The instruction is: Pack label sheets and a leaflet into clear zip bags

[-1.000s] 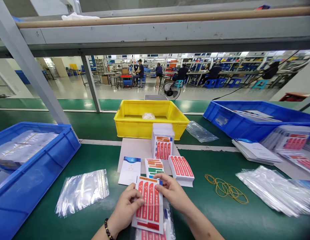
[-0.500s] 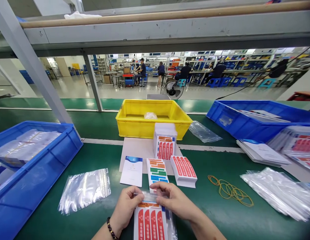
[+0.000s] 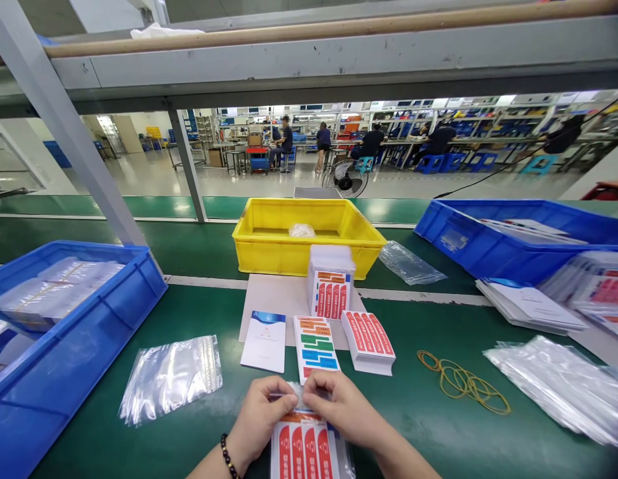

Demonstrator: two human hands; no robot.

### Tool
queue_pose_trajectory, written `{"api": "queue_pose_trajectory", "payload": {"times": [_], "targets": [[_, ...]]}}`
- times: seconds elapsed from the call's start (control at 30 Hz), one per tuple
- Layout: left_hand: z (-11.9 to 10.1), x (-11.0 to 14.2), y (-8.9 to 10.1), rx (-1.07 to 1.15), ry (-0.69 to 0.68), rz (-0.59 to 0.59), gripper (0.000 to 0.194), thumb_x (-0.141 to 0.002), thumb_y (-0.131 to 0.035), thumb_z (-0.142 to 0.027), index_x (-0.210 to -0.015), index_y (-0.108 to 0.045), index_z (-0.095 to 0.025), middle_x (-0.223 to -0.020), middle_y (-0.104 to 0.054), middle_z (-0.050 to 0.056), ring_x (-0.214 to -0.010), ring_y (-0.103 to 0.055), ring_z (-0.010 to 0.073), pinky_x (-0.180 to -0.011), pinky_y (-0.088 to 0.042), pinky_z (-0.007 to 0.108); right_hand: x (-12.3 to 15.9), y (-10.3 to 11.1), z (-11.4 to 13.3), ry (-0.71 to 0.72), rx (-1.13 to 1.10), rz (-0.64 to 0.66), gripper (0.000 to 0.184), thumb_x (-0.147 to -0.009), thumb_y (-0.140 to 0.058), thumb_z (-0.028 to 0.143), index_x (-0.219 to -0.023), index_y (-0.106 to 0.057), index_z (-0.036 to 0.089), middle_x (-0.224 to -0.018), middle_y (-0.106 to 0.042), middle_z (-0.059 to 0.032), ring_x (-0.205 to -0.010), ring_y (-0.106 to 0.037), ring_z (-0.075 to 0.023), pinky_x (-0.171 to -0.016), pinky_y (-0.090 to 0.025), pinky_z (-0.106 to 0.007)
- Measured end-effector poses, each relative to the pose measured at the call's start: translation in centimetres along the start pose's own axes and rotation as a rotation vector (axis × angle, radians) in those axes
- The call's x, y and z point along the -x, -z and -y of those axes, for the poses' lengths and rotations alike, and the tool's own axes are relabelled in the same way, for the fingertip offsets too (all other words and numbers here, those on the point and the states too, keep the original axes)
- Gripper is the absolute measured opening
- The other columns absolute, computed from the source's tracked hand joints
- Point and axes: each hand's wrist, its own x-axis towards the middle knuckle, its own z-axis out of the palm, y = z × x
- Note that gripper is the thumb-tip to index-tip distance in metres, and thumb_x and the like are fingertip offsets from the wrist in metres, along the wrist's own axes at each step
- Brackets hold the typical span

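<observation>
A clear plastic bag (image 3: pixel 344 459) with red-and-white printed label cards (image 3: pixel 303 452) inside lies at the near edge. My left hand (image 3: pixel 266 412) pinches its top edge on the left, a dark bead bracelet on the wrist. Close beside it, my right hand (image 3: pixel 333 406) pinches the same edge, thumbs nearly meeting. Just beyond my fingers is a stack of multicoloured label sheets (image 3: pixel 316 346). To its left sits a white booklet with a blue top (image 3: pixel 263 342), to its right a thick stack of red label cards (image 3: pixel 368 340). Filled bags (image 3: pixel 332 279) stand upright behind.
A yellow bin (image 3: pixel 299 256) stands at the back. Blue bins flank the bench, one on the left (image 3: pixel 114 299) and one at right (image 3: pixel 468 246). Empty clear bags (image 3: pixel 173 376) lie left; rubber bands (image 3: pixel 463 382) and more bags (image 3: pixel 553 386) lie right. People sit at far benches.
Both hands have drawn closer together along the bag's top edge and still pinch it. The view has shifted slightly; the surrounding things stay in place.
</observation>
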Motion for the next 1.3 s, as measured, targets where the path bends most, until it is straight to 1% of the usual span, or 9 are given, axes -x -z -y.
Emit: {"api": "queue_pose_trajectory", "payload": {"times": [0.23, 0.43, 0.57, 0.7, 0.8, 0.93, 1.13, 1.2, 1.3], "targets": [[0.0, 0.1, -0.1, -0.205, -0.119, 0.018, 0.022, -0.065, -0.066, -0.034, -0.057, -0.061, -0.014, -0.059, -0.057, 0.002, -0.059, -0.049, 0.0137, -0.059, -0.038, 0.024, 0.4, -0.4, 0.3, -0.003, 0.082, 0.020, 0.015, -0.073, -0.050, 0.020, -0.057, -0.050, 0.018, -0.060, -0.054, 0.0015, -0.060, -0.047, -0.0133, -0.055, -0.036, -0.023], [-2.1, 2.7, 1.4, -0.646, -0.411, -0.138, 0.023, -0.079, -0.053, -0.030, -0.097, -0.060, -0.021, -0.101, -0.061, 0.008, -0.097, -0.052, 0.0216, -0.085, -0.038, 0.029, 0.2, 1.1, -0.4, 0.155, 0.260, -0.097, 0.013, -0.076, -0.049, 0.021, -0.064, -0.052, 0.020, -0.071, -0.055, -0.0011, -0.070, -0.051, -0.0174, -0.064, -0.039, -0.029], [-4.4, 4.0, 4.8, -0.934, -0.284, -0.281, 0.025, -0.084, -0.038, -0.033, -0.074, -0.056, -0.020, -0.072, -0.060, 0.005, -0.068, -0.054, 0.0186, -0.064, -0.038, 0.027, 0.1, 1.6, -0.9, 0.213, 0.399, -0.283, 0.014, -0.083, -0.044, 0.027, -0.071, -0.050, 0.021, -0.074, -0.054, -0.0037, -0.075, -0.051, -0.0209, -0.067, -0.040, -0.034], [-5.2, 3.5, 9.5, -1.282, 0.044, -0.474, 0.031, -0.083, -0.033, -0.039, -0.063, -0.048, -0.021, -0.058, -0.055, 0.004, -0.058, -0.051, 0.0204, -0.054, -0.029, 0.028, 0.2, 1.5, -1.0, 0.271, 0.455, -0.375, 0.017, -0.084, -0.041, 0.027, -0.070, -0.048, 0.021, -0.071, -0.054, -0.0039, -0.072, -0.050, -0.0210, -0.065, -0.040, -0.034], [-4.7, 2.7, 12.2, -1.362, 0.204, -0.431, 0.024, -0.077, -0.043, -0.037, -0.060, -0.046, -0.020, -0.061, -0.058, 0.005, -0.059, -0.052, 0.0207, -0.052, -0.025, 0.026, 0.1, 1.3, -1.0, 0.293, 0.448, -0.392, 0.017, -0.084, -0.042, 0.026, -0.068, -0.048, 0.021, -0.069, -0.054, -0.0037, -0.070, -0.050, -0.0204, -0.063, -0.040, -0.033], [-4.1, 2.2, 13.6, -1.339, 0.205, -0.387, 0.020, -0.077, -0.039, -0.024, -0.058, -0.046, -0.019, -0.064, -0.059, 0.005, -0.062, -0.053, 0.0186, -0.053, -0.026, 0.025, -0.1, 1.2, -1.2, 0.311, 0.391, -0.400, 0.019, -0.083, -0.044, 0.027, -0.066, -0.049, 0.020, -0.067, -0.054, -0.0031, -0.068, -0.051, -0.0193, -0.062, -0.040, -0.032], [-5.0, 2.6, 10.1, -1.255, 0.066, -0.258, 0.026, -0.081, -0.034, -0.028, -0.061, -0.048, -0.019, -0.062, -0.056, 0.000, -0.062, -0.052, 0.0145, -0.056, -0.031, 0.023, 0.0, -0.4, -1.1, 0.290, 0.077, -0.204, 0.032, -0.086, -0.042, 0.039, -0.067, -0.058, 0.019, -0.072, -0.057, -0.0045, -0.070, -0.055, -0.0178, -0.063, -0.044, -0.031], [-5.0, 3.0, 7.6, -1.174, -0.020, -0.142, 0.027, -0.081, -0.035, -0.029, -0.060, -0.048, -0.018, -0.060, -0.054, -0.001, -0.060, -0.050, 0.0138, -0.055, -0.031, 0.022, -0.1, -1.6, -1.2, 0.184, -0.122, -0.066, 0.038, -0.085, -0.040, 0.048, -0.087, -0.062, 0.018, -0.080, -0.060, -0.0063, -0.067, -0.058, -0.0174, -0.058, -0.046, -0.030], [-4.6, 3.2, 3.8, -1.147, -0.095, 0.007, 0.025, -0.078, -0.039, -0.026, -0.056, -0.049, -0.018, -0.055, -0.051, -0.002, -0.054, -0.045, 0.0122, -0.052, -0.026, 0.023, -0.2, -3.2, -1.7, 0.013, -0.232, 0.053, 0.055, -0.081, -0.043, 0.052, -0.121, -0.047, 0.014, -0.076, -0.062, -0.0052, -0.051, -0.057, -0.0153, -0.046, -0.045, -0.028]]}}
